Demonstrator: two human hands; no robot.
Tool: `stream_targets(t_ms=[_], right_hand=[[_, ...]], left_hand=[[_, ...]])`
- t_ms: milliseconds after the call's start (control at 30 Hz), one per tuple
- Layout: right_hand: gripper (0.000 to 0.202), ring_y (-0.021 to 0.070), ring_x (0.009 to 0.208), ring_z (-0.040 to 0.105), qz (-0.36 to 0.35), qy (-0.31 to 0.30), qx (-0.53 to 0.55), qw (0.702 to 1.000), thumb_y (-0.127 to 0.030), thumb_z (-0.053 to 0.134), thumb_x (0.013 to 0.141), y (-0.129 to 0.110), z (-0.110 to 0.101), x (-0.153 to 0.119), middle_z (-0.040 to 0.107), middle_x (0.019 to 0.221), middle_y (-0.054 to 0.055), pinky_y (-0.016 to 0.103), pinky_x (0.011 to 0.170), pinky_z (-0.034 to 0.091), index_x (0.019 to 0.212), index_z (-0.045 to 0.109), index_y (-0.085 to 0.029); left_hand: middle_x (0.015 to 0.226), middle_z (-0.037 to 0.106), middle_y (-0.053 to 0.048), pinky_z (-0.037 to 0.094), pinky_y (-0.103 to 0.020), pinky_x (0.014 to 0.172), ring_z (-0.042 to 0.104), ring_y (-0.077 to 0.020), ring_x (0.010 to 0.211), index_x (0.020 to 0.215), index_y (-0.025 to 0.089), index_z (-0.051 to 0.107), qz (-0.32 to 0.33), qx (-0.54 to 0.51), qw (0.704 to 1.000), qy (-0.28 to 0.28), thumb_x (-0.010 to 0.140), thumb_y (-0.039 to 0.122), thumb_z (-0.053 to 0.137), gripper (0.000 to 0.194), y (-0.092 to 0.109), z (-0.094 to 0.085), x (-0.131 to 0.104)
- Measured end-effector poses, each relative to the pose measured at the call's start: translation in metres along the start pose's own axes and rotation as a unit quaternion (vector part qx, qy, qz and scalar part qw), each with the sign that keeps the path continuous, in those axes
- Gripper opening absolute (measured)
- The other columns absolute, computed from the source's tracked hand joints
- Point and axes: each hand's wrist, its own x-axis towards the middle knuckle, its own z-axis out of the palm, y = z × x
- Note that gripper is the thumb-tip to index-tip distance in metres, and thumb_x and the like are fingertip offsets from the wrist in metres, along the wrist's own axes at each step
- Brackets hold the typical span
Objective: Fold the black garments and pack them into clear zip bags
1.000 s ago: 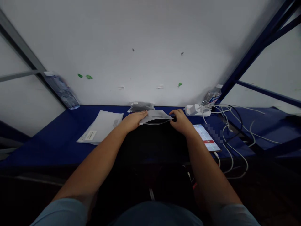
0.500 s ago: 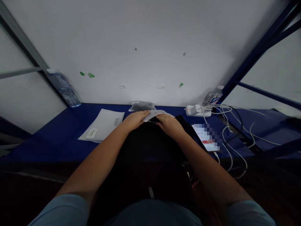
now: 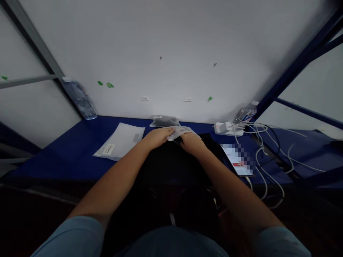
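My left hand (image 3: 160, 137) grips the left edge of a frosted plastic bag (image 3: 178, 132), its fingers closed on the film. The fingers of my right hand (image 3: 193, 142) reach inside the bag's mouth, behind the translucent film, so their exact pose is hidden. Something dark shows at the opening between both hands; I cannot make out what it is. Under my hands and forearms lies a black cloth-like item (image 3: 174, 164). A second frosted bag (image 3: 164, 121) with dark contents stands just behind, against the wall.
A flat frosted bag with labels (image 3: 125, 137) lies on the blue table (image 3: 69, 150) at left. Plastic bottles (image 3: 80, 100) (image 3: 247, 112) lean in both back corners. At right are a power strip (image 3: 229, 129), a phone (image 3: 235, 160) and tangled white cables (image 3: 270, 175).
My right hand's fingers have slid deeper into the bag's mouth. The left hand stays on the bag's edge. The whole view has shifted slightly.
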Motion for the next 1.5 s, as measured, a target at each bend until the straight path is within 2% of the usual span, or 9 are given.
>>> stream_targets(t_ms=[167, 300, 567, 767, 933, 1067, 1200, 1333, 1500], right_hand=[[0.049, 0.0308, 0.120, 0.064, 0.009, 0.007, -0.017, 1.000, -0.007, 0.046, 0.091, -0.007, 0.002, 0.009, 0.065, 0.136, 0.018, 0.046, 0.108, 0.046, 0.139, 0.058, -0.011], [0.053, 0.0293, 0.114, 0.067, 0.003, 0.017, -0.005, 1.000, 0.001, 0.043, 0.083, -0.006, -0.002, 0.003, 0.071, 0.123, 0.019, 0.045, 0.103, 0.049, 0.131, 0.064, -0.010], [0.076, 0.0269, 0.128, 0.059, -0.042, 0.036, 0.050, 0.997, 0.008, 0.046, 0.069, 0.005, -0.013, -0.028, 0.066, 0.136, 0.009, 0.046, 0.110, 0.048, 0.138, 0.060, -0.022], [0.085, 0.0250, 0.133, 0.056, -0.121, 0.058, 0.059, 0.989, 0.008, 0.043, 0.066, 0.018, -0.008, -0.039, 0.062, 0.141, 0.006, 0.050, 0.110, 0.048, 0.141, 0.057, -0.028], [0.080, 0.0227, 0.142, 0.047, -0.198, 0.068, 0.023, 0.978, 0.009, 0.042, 0.070, 0.020, -0.006, -0.046, 0.055, 0.150, 0.008, 0.050, 0.116, 0.042, 0.141, 0.057, -0.024], [0.072, 0.0198, 0.148, 0.038, -0.256, 0.058, 0.009, 0.965, 0.008, 0.042, 0.080, 0.011, -0.005, -0.047, 0.051, 0.154, 0.005, 0.047, 0.120, 0.036, 0.143, 0.056, -0.026], [0.068, 0.0197, 0.148, 0.038, -0.284, -0.007, 0.007, 0.959, 0.006, 0.045, 0.084, 0.003, -0.003, -0.045, 0.052, 0.153, 0.004, 0.046, 0.120, 0.035, 0.141, 0.058, -0.029], [0.074, 0.0182, 0.148, 0.039, -0.268, -0.032, 0.037, 0.962, 0.009, 0.045, 0.078, 0.000, -0.002, -0.042, 0.054, 0.152, 0.002, 0.048, 0.120, 0.034, 0.138, 0.060, -0.032], [0.079, 0.0192, 0.148, 0.037, -0.271, -0.052, 0.064, 0.959, 0.012, 0.042, 0.073, -0.001, -0.004, -0.041, 0.054, 0.152, 0.002, 0.050, 0.121, 0.031, 0.136, 0.062, -0.031]], left_hand=[[0.155, 0.046, -0.007, 0.039, -0.041, 0.118, 0.047, -0.0224, 0.143, 0.147, 0.022, 0.050, 0.019, 0.002, 1.000, -0.002, 0.093, 0.017, 0.052, 0.054, -0.001, 0.002, 0.000], [0.159, 0.040, -0.009, 0.038, -0.042, 0.120, 0.043, -0.0234, 0.145, 0.152, 0.020, 0.043, 0.003, 0.016, 1.000, 0.007, 0.088, 0.009, 0.052, 0.066, -0.002, 0.004, -0.002], [0.153, 0.050, -0.005, 0.041, -0.043, 0.118, 0.050, -0.0217, 0.140, 0.149, 0.024, 0.048, -0.004, 0.005, 1.000, 0.027, 0.085, 0.005, 0.046, 0.067, 0.000, -0.001, -0.006], [0.150, 0.054, 0.000, 0.043, -0.040, 0.115, 0.054, -0.0205, 0.137, 0.147, 0.028, 0.052, -0.044, 0.003, 0.998, 0.050, 0.094, 0.015, 0.043, 0.055, -0.008, -0.001, -0.006], [0.151, 0.052, -0.003, 0.041, -0.039, 0.117, 0.052, -0.0205, 0.138, 0.146, 0.023, 0.053, -0.079, 0.048, 0.992, 0.081, 0.096, 0.015, 0.040, 0.052, -0.016, -0.020, -0.013], [0.153, 0.050, -0.007, 0.039, -0.037, 0.119, 0.050, -0.0203, 0.141, 0.148, 0.018, 0.050, -0.109, 0.134, 0.981, 0.091, 0.092, 0.010, 0.040, 0.057, -0.013, -0.045, -0.039], [0.151, 0.051, -0.019, 0.035, -0.041, 0.121, 0.047, -0.0251, 0.143, 0.145, 0.004, 0.051, -0.179, 0.205, 0.957, 0.103, 0.089, 0.003, 0.035, 0.058, -0.008, -0.061, -0.085], [0.147, 0.050, -0.030, 0.038, -0.045, 0.118, 0.046, -0.0336, 0.143, 0.140, -0.008, 0.052, -0.281, 0.285, 0.908, 0.123, 0.088, 0.003, 0.033, 0.056, -0.003, -0.059, -0.129], [0.144, 0.052, -0.032, 0.045, -0.052, 0.109, 0.049, -0.0400, 0.138, 0.139, -0.004, 0.054, -0.323, 0.301, 0.892, 0.098, 0.088, 0.006, 0.037, 0.055, 0.001, -0.044, -0.157]])
